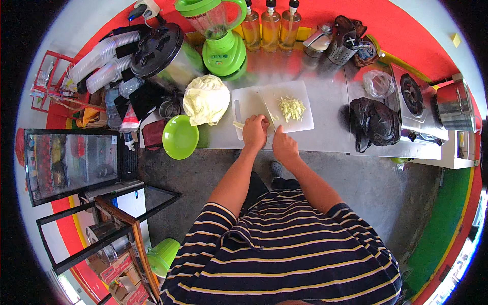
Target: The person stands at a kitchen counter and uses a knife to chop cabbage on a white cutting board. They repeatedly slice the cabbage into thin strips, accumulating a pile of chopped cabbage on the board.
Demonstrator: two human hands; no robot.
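Note:
A white plastic cutting board (301, 89) lies on the steel counter in front of me. My right hand (286, 146) grips a kitchen knife (268, 110), its blade pointing away from me across the board. Just left of the blade, my left hand (254, 131) presses down with curled fingers on a piece of cabbage (238, 125), mostly hidden under the hand. To the right of the knife rests a small heap of shredded cabbage (291, 108). A large pale head of cabbage (206, 100) sits left of the board, beside a green plate (180, 137).
Behind the board stand a green blender (224, 53) and several pump bottles (270, 28). Rightward are a black plastic bag (375, 122), a gas stove (413, 95) and a metal pot (455, 103). Stacked plastic cups (103, 53) and a black-lidded container (158, 49) crowd the left.

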